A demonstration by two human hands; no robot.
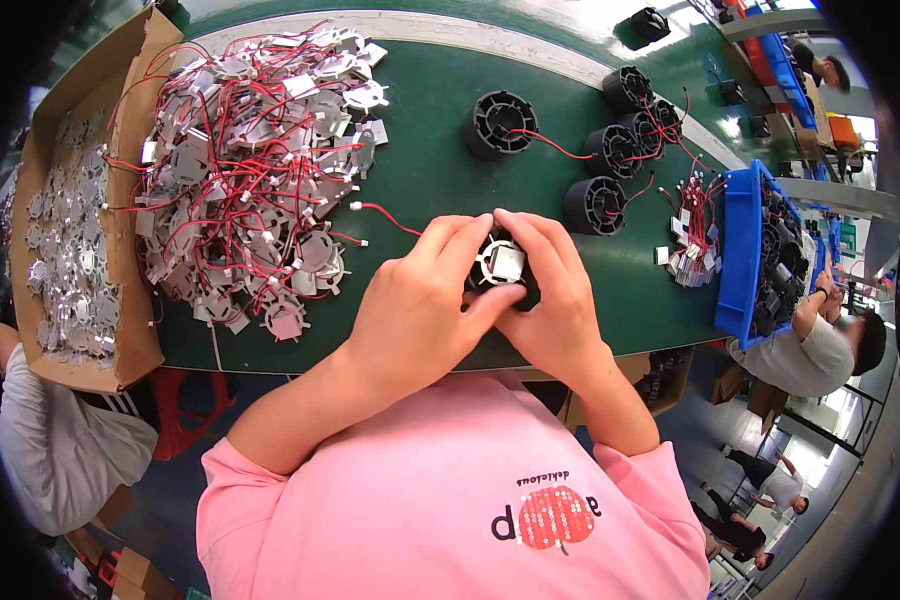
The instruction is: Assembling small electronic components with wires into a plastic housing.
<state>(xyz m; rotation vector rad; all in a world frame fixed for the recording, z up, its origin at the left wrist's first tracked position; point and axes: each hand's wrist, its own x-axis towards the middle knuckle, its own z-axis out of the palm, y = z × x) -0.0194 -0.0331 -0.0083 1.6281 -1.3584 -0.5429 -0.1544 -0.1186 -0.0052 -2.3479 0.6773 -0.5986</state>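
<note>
Both hands meet at the middle of the green table [430,170]. My left hand [420,300] and my right hand [550,300] together grip a black round housing [500,265] with a white square-edged plate set in its top. Thumbs and fingers of both hands press around the plate's rim. A red wire [385,215] runs from under my left hand toward the pile on the left.
A big heap of grey plates with red wires [250,160] lies left. A cardboard box of metal parts [70,220] stands at far left. Several black housings [610,150] stand behind. A blue bin [740,250] sits right, with another person [820,345] beside it.
</note>
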